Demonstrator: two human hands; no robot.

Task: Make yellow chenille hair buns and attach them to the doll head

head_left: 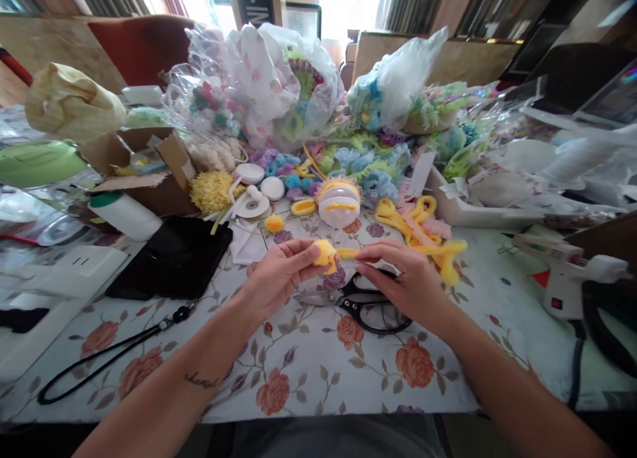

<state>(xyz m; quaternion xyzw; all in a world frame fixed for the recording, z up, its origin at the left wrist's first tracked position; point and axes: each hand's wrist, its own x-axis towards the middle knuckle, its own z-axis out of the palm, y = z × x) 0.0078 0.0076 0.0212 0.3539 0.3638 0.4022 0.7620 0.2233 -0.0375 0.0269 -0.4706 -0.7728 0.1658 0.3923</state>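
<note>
My left hand [288, 269] pinches a small fluffy yellow piece [326, 255] above the middle of the table. From that piece a yellow fuzzy strip [347, 253] runs right into the fingers of my right hand [398, 272], which are closed on it. The strip's loose end hangs out beyond my right hand. Black-handled scissors [352, 304] lie under the hands, blades toward the left, one handle partly hidden by my right hand. Just behind stands a white, ribbed round item [339, 207] with yellow trim. A yellow pompom [274, 223] rests to its left.
A black tablet [169, 257] with a cord lies left, near a white bottle [127, 214] and an open cardboard box [144, 169]. At the right is a glue gun [562, 279]. Bags of colourful yarn pieces [308, 86] and a white tray [462, 214] fill the back.
</note>
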